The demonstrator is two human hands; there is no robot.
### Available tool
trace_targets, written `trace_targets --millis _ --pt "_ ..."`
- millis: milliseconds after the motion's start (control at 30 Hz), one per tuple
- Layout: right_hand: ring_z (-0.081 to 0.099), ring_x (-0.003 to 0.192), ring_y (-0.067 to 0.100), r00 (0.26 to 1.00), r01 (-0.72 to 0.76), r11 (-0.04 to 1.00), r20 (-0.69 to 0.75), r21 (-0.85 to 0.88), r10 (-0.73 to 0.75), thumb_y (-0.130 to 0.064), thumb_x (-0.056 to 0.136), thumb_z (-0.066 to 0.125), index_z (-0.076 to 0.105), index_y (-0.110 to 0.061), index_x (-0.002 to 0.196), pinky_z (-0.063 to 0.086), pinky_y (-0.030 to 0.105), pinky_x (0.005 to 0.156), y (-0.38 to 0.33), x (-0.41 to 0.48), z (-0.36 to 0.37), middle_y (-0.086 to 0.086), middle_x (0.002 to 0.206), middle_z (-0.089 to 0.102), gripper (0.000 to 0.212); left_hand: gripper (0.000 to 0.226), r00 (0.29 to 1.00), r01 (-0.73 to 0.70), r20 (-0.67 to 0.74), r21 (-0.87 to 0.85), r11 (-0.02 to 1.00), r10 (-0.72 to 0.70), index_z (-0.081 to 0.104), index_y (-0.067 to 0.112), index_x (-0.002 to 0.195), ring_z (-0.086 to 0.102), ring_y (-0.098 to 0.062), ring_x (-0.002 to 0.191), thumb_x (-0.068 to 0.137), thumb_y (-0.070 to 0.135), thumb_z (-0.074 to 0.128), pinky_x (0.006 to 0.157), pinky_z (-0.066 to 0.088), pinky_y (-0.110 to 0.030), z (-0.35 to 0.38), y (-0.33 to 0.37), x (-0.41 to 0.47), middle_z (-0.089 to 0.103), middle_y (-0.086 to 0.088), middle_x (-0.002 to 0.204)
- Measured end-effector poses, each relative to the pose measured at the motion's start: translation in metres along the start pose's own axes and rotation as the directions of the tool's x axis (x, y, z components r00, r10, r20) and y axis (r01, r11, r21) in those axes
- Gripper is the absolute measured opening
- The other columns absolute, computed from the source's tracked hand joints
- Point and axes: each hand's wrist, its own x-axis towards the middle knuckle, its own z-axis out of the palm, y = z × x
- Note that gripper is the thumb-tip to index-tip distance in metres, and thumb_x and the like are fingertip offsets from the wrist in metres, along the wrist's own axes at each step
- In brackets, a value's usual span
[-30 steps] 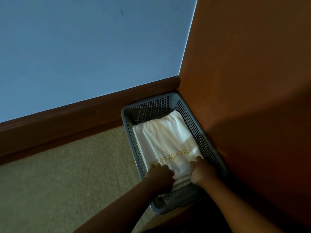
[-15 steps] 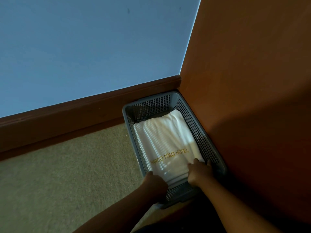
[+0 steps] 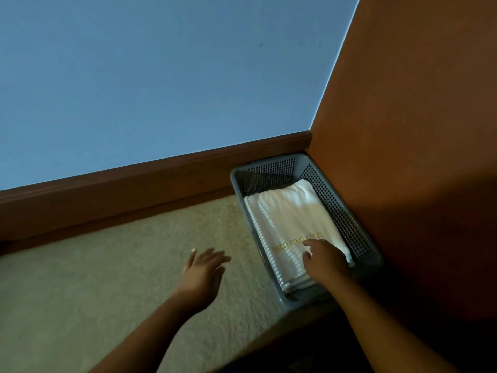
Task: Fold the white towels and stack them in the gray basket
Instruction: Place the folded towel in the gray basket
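I see the gray basket on the carpet, pushed into the corner where the brown baseboard under the blue wall meets an orange-brown panel. The folded white towel lies flat inside the basket and fills most of its floor. Layered edges show at the near end, and I cannot tell whether they belong to one towel or several. Gold lettering runs across the top fold.

My right grip rests on the near part of the towel with its fingers loosely bent and the forefinger reaching onto the lettering. It is released, closed round nothing. My left grip is outside the basket, well to its left above the carpet, with fingers straight and spread, released and holding nothing.
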Motion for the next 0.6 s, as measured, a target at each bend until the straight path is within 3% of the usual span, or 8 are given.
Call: trace_targets --millis 133,267,467,600 --pt "0.063 0.110 0.023 0.993 0.107 0.992 -0.060 0.064 -0.103 -0.031 0.096 0.055 0.063 -0.027 0.131 0.053 0.035 0.089 -0.059 -0.034 0.006 0.001 0.126 0.063 0.036 0.031 0.992 0.117 -0.048 -0.008 0.993 -0.117 0.060 0.035 0.132 0.044 -0.011 0.140 0.105 0.026 0.048 0.123 0.015 -0.038 -0.043 -0.054 -0.050 0.051 0.011 0.149" --pt "0.064 0.110 0.017 0.989 0.150 0.974 -0.040 0.169 -0.146 -0.027 0.098 0.055 0.064 -0.026 0.129 0.052 0.034 0.091 -0.118 -0.076 0.025 -0.002 0.124 0.064 0.033 0.027 0.980 0.184 -0.071 -0.046 0.982 -0.187 0.067 0.028 0.128 0.054 -0.016 0.132 0.103 0.025 0.055 0.113 0.039 -0.034 -0.071 -0.101 -0.103 0.057 0.004 0.144" --pt "0.069 0.093 0.013 0.976 0.216 0.961 -0.027 0.173 -0.214 -0.030 0.090 0.059 0.069 -0.034 0.115 0.055 0.031 0.081 -0.208 -0.147 0.085 -0.006 0.100 0.070 0.027 0.024 0.973 0.227 -0.009 -0.130 0.965 -0.230 0.067 0.029 0.124 0.062 -0.009 0.114 0.102 0.027 0.057 0.096 0.045 -0.021 -0.099 -0.168 -0.190 0.060 0.005 0.139" --pt "0.067 0.091 0.005 0.952 0.285 0.944 0.069 0.164 -0.299 -0.032 0.094 0.058 0.068 -0.035 0.117 0.054 0.026 0.076 -0.257 -0.184 0.115 -0.012 0.101 0.071 0.026 0.022 0.957 0.285 -0.003 -0.176 0.942 -0.290 0.061 0.039 0.123 0.060 0.000 0.110 0.103 0.033 0.055 0.090 0.044 -0.012 -0.116 -0.197 -0.243 0.056 0.013 0.138"
